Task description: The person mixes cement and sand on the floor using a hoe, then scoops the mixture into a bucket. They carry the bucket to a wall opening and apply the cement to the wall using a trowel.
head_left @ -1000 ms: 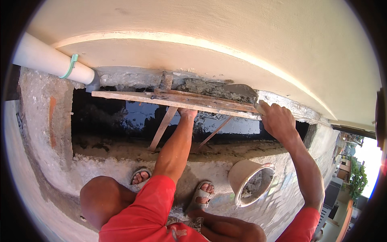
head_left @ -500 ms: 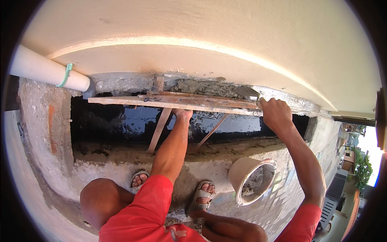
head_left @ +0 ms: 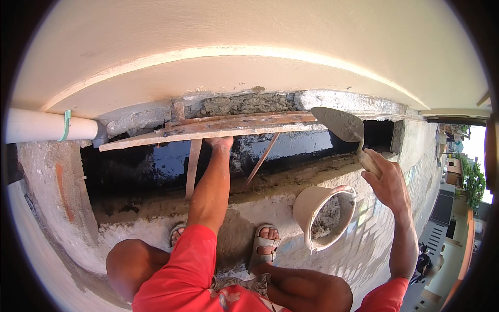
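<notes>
My right hand [head_left: 389, 183] is closed round the handle of a trowel [head_left: 340, 124], whose wide blade carries grey smears and stands over the right end of a wooden plank [head_left: 249, 128]. My left hand [head_left: 220, 142] grips the plank from its lower side, with most of its fingers hidden behind the wood. Behind the plank, rough wet mortar [head_left: 247, 104] fills a strip at the foot of the wall. Two thin wooden struts, one upright [head_left: 193, 169] and one slanted [head_left: 262, 160], run from the plank to the near edge of the drain.
A pale bucket [head_left: 325, 218] with grey mortar inside stands tilted near my right foot. An open drain [head_left: 132, 171] with dark water lies under the plank. A white pipe [head_left: 49, 126] enters at the left. The plastered wall [head_left: 249, 26] rises behind.
My right hand has drawn the trowel back from the mortar toward me and to the right, turning its blade into full view. My left hand stays at the plank.
</notes>
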Tool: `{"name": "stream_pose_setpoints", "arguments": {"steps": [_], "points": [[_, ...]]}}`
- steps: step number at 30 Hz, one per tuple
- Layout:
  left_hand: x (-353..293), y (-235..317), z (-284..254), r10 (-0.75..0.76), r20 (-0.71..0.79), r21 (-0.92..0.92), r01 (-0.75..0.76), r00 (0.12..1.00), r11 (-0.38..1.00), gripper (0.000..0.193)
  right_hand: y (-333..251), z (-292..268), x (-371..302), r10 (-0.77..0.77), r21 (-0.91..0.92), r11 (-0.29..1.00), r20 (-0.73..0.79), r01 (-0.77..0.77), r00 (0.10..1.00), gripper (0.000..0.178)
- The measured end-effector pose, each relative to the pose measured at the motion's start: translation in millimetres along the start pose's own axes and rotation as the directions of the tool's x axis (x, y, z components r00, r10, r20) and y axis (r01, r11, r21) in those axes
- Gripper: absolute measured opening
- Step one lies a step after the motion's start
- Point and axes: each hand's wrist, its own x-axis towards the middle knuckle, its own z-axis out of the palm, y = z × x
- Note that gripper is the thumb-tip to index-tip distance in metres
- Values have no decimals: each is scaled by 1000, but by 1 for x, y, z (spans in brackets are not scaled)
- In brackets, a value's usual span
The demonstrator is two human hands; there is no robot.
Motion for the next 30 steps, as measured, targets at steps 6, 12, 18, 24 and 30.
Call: {"name": "stream_pose_setpoints", "arguments": {"steps": [6, 12, 18, 24, 30], "points": [[-13, -6, 12, -43, -82, 4, 43, 996, 999, 58, 58, 3, -111, 388, 170, 897, 136, -407, 912, 49], [14, -3, -3, -5, 60, 140, -3, 998, 990, 71, 94, 28, -180, 473, 25, 878, 104, -477, 875, 48], [22, 5, 0, -18, -24, 145, 21, 1000, 989, 76, 125, 51, -189, 423, -199, 890, 32, -409, 905, 39], [-21, -18, 14, -79, -207, 237, 129, 975, 963, 82, 147, 117, -156, 314, -317, 914, 156, -254, 937, 36], [-10, 5, 17, -91, -113, 241, 116, 989, 963, 86, 115, 138, -179, 105, -384, 923, 277, 11, 955, 42]]}}
